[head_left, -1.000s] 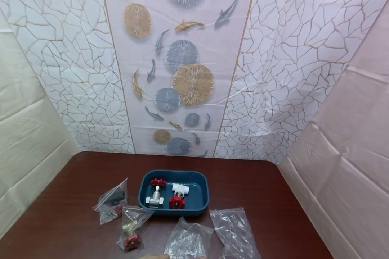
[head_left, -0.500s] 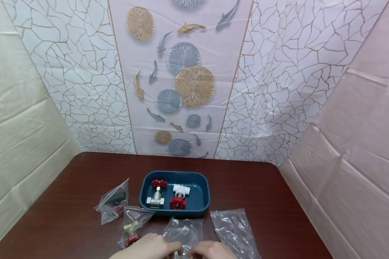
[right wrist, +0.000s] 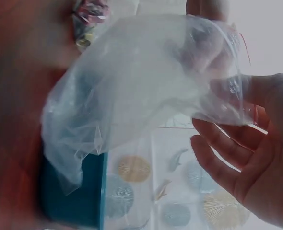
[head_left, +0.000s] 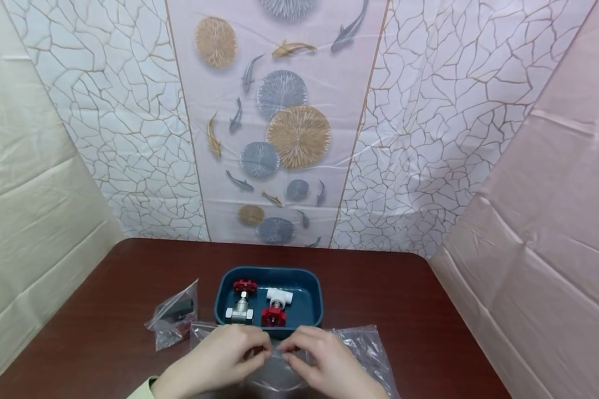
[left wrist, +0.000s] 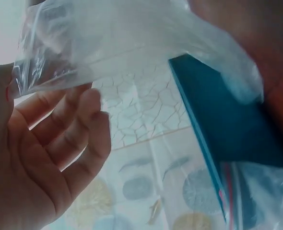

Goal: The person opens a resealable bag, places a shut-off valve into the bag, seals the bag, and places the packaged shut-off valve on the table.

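Observation:
A clear zip-lock bag (head_left: 277, 374) hangs between my two hands above the near part of the table; I see no object inside it. My left hand (head_left: 224, 354) pinches its zip edge between thumb and forefinger at one side. At the other side my right hand (head_left: 324, 360) pinches the same edge, its remaining fingers loosely bent. Both wrist views show the bag (left wrist: 127, 48) spread out below the fingers. Another clear bag, its top edge (head_left: 202, 330) peeking out, is mostly hidden behind my left hand.
Beyond my hands stands a blue tray (head_left: 301, 305) with a silver valve (head_left: 239, 315) and a white tee valve (head_left: 279, 297), both with red handwheels. To the left lies a bag (head_left: 174, 321) holding dark and red items. A flat clear bag (head_left: 371, 349) lies at right.
Both hands have come up into view from the near edge and lifted the middle bag off the table, holding it by its top. The left hand now covers the bagged brass valve.

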Tool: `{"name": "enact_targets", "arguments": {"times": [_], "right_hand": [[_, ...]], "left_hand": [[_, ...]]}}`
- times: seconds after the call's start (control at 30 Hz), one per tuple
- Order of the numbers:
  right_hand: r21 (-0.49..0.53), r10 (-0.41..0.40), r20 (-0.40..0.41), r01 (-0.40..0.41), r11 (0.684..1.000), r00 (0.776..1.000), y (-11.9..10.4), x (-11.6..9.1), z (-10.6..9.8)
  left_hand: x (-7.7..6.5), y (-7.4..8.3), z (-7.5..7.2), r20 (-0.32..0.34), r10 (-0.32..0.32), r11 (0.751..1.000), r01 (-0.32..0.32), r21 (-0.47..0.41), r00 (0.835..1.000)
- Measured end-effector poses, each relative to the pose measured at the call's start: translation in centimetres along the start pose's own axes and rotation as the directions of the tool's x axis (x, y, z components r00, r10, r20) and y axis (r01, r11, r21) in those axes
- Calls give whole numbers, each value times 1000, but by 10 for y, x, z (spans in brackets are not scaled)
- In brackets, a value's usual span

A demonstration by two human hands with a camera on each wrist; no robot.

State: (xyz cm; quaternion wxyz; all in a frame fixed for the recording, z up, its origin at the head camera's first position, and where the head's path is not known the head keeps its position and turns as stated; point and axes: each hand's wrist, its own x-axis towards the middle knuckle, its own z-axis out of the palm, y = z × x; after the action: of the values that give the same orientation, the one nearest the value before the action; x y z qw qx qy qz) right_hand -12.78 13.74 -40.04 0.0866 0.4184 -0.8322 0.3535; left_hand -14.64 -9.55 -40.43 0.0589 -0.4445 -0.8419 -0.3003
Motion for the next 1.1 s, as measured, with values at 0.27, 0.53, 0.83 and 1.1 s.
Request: {"name": "enact_targets", "arguments": {"times": [0.27, 0.53, 0.83, 1.1], "right_hand": [[-117, -209, -218, 187, 975, 953, -8, 21, -6], [-283, -327, -175, 270, 920, 929, -12, 31, -13], [-362, -399, -164, 321, 875, 902, -9, 32, -14], [-387, -464, -224, 359, 849, 857, -21, 31, -20]], "left_hand": [[15, -3, -22, -78, -43, 999, 44, 6, 996], [26, 3, -41, -82, -207, 978, 208, -6, 975], [22, 9, -59, -25, -309, 951, 308, -34, 951], [12, 6, -72, -76, -371, 926, 364, -97, 925]]}}
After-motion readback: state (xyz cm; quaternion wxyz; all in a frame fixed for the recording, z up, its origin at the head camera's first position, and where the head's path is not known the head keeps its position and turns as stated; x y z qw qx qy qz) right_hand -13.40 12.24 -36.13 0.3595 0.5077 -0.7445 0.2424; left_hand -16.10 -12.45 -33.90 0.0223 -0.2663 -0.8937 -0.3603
